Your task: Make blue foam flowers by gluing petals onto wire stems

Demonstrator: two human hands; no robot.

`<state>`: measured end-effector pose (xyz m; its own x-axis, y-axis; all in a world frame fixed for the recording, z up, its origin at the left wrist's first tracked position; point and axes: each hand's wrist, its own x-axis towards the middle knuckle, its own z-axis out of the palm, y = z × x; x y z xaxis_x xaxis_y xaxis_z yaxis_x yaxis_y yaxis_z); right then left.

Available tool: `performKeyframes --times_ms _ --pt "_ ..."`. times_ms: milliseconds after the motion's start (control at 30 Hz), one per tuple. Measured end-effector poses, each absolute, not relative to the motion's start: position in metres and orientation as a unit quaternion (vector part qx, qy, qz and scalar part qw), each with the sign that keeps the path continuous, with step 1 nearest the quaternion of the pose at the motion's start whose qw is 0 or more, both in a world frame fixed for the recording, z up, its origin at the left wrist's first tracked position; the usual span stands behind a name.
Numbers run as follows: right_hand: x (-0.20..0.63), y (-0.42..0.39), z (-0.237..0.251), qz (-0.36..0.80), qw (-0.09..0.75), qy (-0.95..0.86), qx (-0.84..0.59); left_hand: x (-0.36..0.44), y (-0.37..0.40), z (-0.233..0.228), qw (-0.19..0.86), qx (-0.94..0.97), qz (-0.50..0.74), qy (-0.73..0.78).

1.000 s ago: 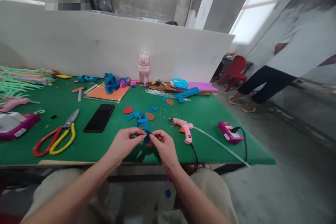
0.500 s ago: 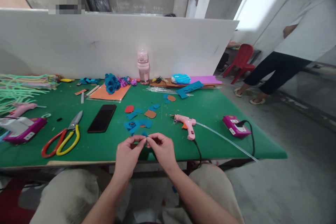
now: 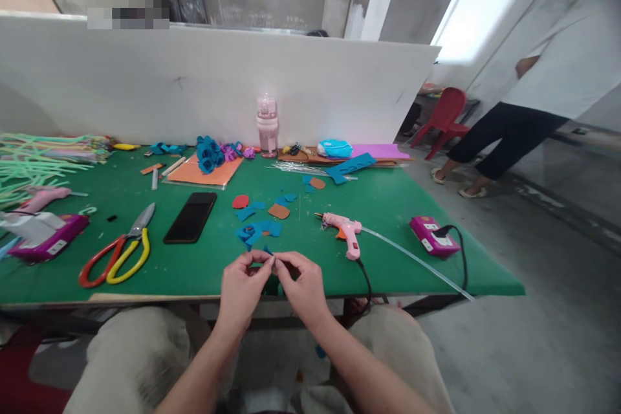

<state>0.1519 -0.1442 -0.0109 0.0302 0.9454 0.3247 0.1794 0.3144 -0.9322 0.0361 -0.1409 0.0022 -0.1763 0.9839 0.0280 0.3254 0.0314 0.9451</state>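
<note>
My left hand (image 3: 246, 279) and my right hand (image 3: 301, 279) meet at the table's front edge, thumbs and fingertips pinched together. Between them is a small blue piece (image 3: 268, 250), mostly hidden by my fingers; its material cannot be made out. Just beyond my hands lie blue scraps (image 3: 250, 233), with a red rounded piece (image 3: 240, 201) and a brown one (image 3: 279, 211) farther back. To the right of my right hand rests a pink hot glue gun (image 3: 343, 231) with a long clear glue stick (image 3: 417, 263) in its back end.
On the left lie scissors (image 3: 119, 255) with red and yellow handles and a black phone (image 3: 190, 217). A purple power strip (image 3: 433, 236) sits at right, another (image 3: 48, 239) far left. A pink bottle (image 3: 268, 126) stands against the white partition (image 3: 204, 84). A person (image 3: 524, 97) stands at the right.
My hands stay pinched together over the blue piece, with only slight finger movement. The whole view has shifted slightly; the things on the table lie as before.
</note>
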Motion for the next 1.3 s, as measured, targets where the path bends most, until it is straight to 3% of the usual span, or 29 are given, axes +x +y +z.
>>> performKeyframes --times_ms 267,633,1300 --pt "0.1524 -0.1430 -0.0127 0.352 0.547 -0.600 -0.465 0.0368 -0.1403 -0.0008 0.361 0.510 0.498 0.601" --pt "0.1501 -0.1377 -0.0143 0.476 0.571 -0.508 -0.434 0.0363 -0.1430 -0.0015 0.388 0.493 0.508 0.590" --pt "0.1516 -0.1363 -0.0152 0.501 0.565 -0.496 -0.429 0.0346 -0.1439 -0.0025 0.422 0.471 0.517 0.578"
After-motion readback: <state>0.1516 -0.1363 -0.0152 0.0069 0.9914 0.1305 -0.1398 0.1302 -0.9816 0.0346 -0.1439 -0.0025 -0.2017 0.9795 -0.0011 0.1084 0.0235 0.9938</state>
